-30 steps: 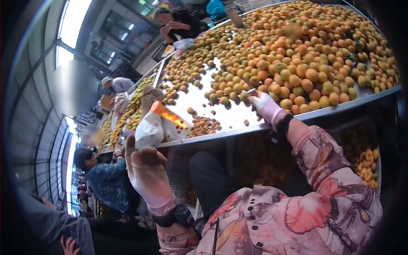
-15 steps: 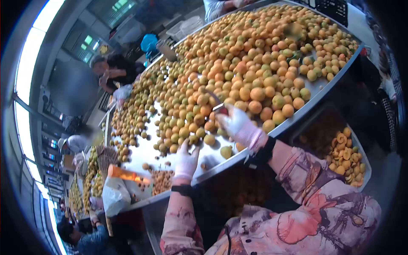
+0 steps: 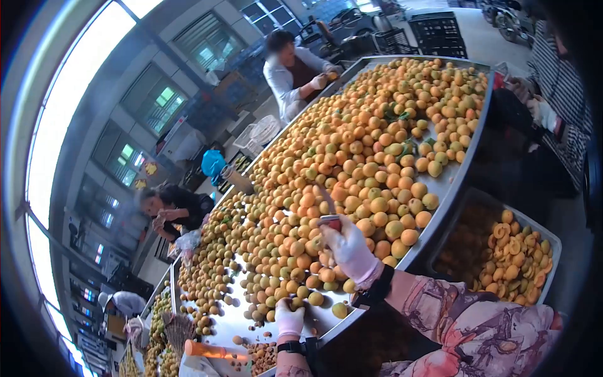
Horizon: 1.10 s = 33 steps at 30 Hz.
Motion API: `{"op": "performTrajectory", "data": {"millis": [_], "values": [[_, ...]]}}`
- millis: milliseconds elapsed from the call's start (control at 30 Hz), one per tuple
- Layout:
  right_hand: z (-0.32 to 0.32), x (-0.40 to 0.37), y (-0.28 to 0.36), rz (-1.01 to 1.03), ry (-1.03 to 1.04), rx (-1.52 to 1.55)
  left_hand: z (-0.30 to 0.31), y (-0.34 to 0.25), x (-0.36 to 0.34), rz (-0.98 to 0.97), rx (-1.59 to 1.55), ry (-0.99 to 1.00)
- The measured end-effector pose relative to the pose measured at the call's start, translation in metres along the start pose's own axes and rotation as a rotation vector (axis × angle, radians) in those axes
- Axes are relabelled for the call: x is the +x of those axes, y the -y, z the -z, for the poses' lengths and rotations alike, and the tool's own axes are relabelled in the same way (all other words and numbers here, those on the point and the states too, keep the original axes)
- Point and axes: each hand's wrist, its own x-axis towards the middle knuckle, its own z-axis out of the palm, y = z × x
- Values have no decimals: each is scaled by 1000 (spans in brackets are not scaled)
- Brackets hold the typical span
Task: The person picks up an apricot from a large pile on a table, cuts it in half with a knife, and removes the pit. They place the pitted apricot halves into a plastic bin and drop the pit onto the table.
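Note:
A wide metal table [image 3: 455, 160] is heaped with orange-yellow apricots [image 3: 352, 169], some greenish. My right hand [image 3: 349, 250], in a white glove, grips a knife [image 3: 330, 221] with a red handle; its blade points up over the fruit. My left hand [image 3: 290, 319], also gloved, is at the near edge of the heap. Its fingers and thumb are bent but apart, close to the nearest apricots; no fruit shows clearly between them. Beside it lie small brown pits [image 3: 260, 357] and an orange cylinder [image 3: 210, 350].
A bin [image 3: 553, 248] of cut apricot halves [image 3: 515, 257] stands below the table on the right. Co-workers are around the table: a person in a light shirt [image 3: 286, 75] at the far side, another in dark clothes [image 3: 188, 210] at left. Black crates [image 3: 436, 34] are stacked behind.
My view has tilted up and shows more of the room and the far co-worker. My right hand still holds the knife. My left hand stays by the heap's near edge, its fingers closer together.

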Motion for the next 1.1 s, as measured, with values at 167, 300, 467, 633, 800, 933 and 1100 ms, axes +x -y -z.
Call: {"op": "performTrajectory", "data": {"millis": [167,300,467,633,800,933,1100], "values": [[-19,-27,-41,-295,112,-96,57,-92,-64,62,-543,36],[-41,-76,-86,-385,439,-288,103,-148,-128,103,-891,62],[-60,-122,-118,-427,592,-228,103,-129,-175,173,-1072,-76],[-74,-158,-149,-305,669,-139,103,-114,-203,326,-1222,-179],[-88,-165,-124,-367,744,-172,117,-114,-216,357,-1296,-161],[-85,-166,-148,-182,739,-262,110,-101,-216,494,-1293,-225],[-87,-168,-129,-148,775,-340,111,-108,-221,430,-1022,-289]]}}
